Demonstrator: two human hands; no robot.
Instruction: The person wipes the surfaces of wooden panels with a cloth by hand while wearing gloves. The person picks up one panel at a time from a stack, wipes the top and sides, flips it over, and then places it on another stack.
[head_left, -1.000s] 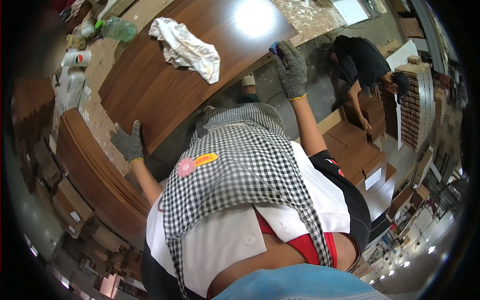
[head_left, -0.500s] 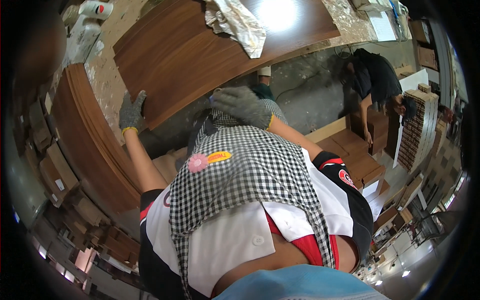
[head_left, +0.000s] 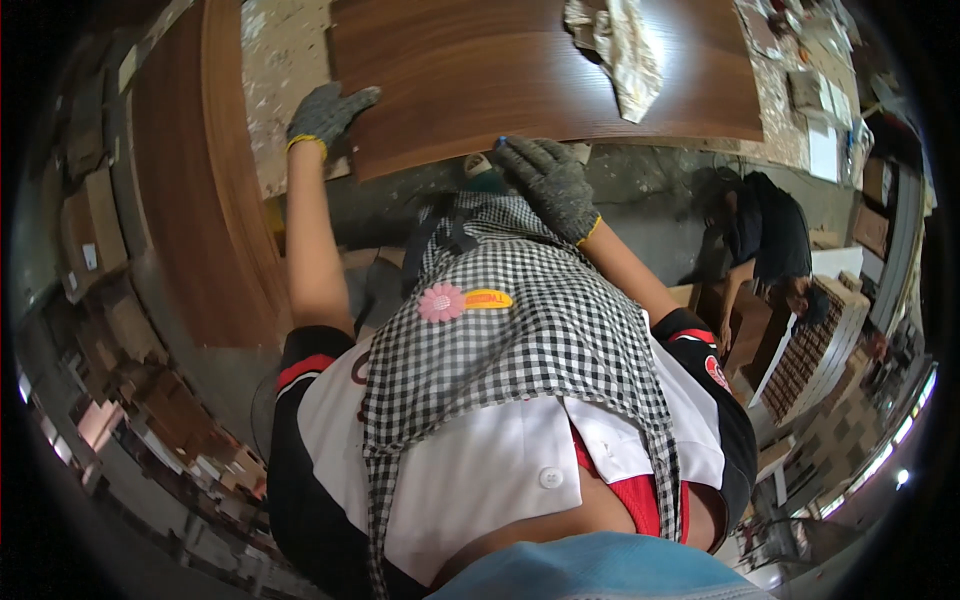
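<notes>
On the table (head_left: 290, 60), a brown wood-grain panel (head_left: 520, 70) lies flat with a crumpled rag (head_left: 620, 50) on it. The gloved left hand (head_left: 325, 115) rests spread at its near corner; the gloved right hand (head_left: 550, 180) grips its near edge.

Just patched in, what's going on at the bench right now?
A person in grey work gloves is handling a brown wood-grain panel lying on a paint-spattered bench. The left hand rests flat on the panel's near left corner; the right hand is at its near edge. A crumpled rag lies on the panel. Another person bends over stacked boards to the right.
</notes>
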